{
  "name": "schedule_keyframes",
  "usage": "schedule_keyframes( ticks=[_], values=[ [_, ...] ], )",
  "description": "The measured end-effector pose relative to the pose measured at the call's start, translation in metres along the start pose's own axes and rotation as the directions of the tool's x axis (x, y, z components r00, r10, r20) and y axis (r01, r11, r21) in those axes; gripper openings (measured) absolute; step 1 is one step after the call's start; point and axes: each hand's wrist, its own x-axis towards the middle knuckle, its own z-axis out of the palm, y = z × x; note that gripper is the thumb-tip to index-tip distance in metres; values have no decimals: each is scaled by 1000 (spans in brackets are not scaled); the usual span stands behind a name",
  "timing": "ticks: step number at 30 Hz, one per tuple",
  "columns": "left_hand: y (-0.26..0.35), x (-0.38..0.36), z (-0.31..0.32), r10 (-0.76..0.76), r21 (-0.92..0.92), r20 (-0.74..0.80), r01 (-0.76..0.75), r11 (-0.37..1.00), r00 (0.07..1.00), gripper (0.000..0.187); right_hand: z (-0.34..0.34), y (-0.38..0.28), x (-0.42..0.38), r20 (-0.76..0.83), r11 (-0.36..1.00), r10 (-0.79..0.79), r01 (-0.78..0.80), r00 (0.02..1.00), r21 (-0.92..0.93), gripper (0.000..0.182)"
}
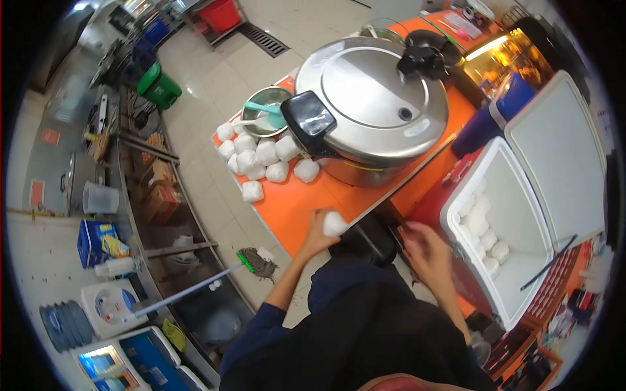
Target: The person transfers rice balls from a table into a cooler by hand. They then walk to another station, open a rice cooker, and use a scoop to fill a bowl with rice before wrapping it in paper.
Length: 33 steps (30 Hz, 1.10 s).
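A round white wrapped bundle (335, 224) is in my left hand (319, 233), over the front edge of the orange table (287, 218). My right hand (427, 253) is blurred, near the red cooler's side, and what its fingers do is smeared. Several similar white bundles (267, 153) are piled at the table's left end. More white bundles (477, 221) lie inside the open cooler (450, 212) at the right, whose lid (557, 156) is tilted back.
A large steel cooker (378, 98) stands on the table beside a metal bowl (268, 98) with a teal spoon (264, 111). A blue bottle (482, 130) is behind the cooler. A mop (257, 264) lies over the floor at left; a green bin (158, 86) stands farther off.
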Motion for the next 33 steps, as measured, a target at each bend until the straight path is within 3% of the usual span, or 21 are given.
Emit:
schedule_keyframes(
  ticks=[2,3,4,5,7,8,10,12,13,14,16,17,18,20,22,24,25,26,28,31,33],
  values=[
    [83,3,-7,116,2,23,-116,993,993,78,46,22,22,97,992,-96,103,991,-67,57],
    [107,3,-13,123,-9,49,-122,992,991,78,66,57,35,215,990,-29,-1,976,139,68],
    [127,6,-18,258,-18,101,-258,966,961,76,76,81,44,333,938,2,-118,943,327,79],
    [136,9,-19,393,-36,151,-392,919,907,73,75,78,43,307,937,16,-122,952,328,79],
    [124,19,-30,453,-76,98,-447,891,886,69,64,72,38,503,633,181,-491,845,598,91],
    [112,28,-36,491,-104,30,-485,868,871,66,51,71,28,449,622,207,-471,869,625,91],
    [39,54,-29,139,-162,-79,-151,975,987,52,22,69,-7,288,476,39,-271,957,837,88],
    [-90,94,-16,382,470,-227,-243,849,896,66,-22,52,-21,226,458,-288,-73,931,886,83],
    [-93,107,-25,200,548,-137,-94,831,970,72,-49,49,-31,147,505,-350,54,925,861,85],
    [-91,120,-31,7,650,-74,42,759,997,78,-76,45,-41,68,540,-409,182,910,822,87],
    [-140,140,-26,44,677,-27,-14,736,999,80,-141,28,-66,-96,776,-202,219,975,591,84],
    [-153,146,-19,54,710,-32,-15,704,998,84,-180,26,-66,-143,949,-213,240,966,207,75],
    [-141,150,-17,67,710,-20,-33,703,998,84,-206,27,-63,-171,984,-166,175,971,36,68],
    [-116,150,-19,-205,702,-74,196,684,976,88,-246,62,-41,-147,992,-125,120,981,-41,64],
    [-138,139,-12,-155,723,-74,160,672,985,90,-271,107,-17,108,907,243,-186,964,-379,63],
    [-179,125,-6,149,814,-88,-15,580,985,89,-271,192,7,363,827,308,-59,880,-559,58],
    [-170,116,-10,-44,548,6,34,836,999,86,-262,252,13,491,858,314,-22,813,-512,58],
    [-150,106,-12,-188,218,160,151,964,969,84,-255,300,18,611,887,308,11,729,-461,58],
    [-33,62,-10,-488,-216,310,561,799,816,76,-222,327,11,721,821,557,-143,414,-552,56],
    [33,11,0,-276,-411,462,479,776,843,74,-188,359,-20,614,751,618,-139,491,-645,60],
    [98,-13,1,-212,-452,502,463,763,839,75,-184,310,-42,356,522,536,31,766,-852,69]
  ],
)
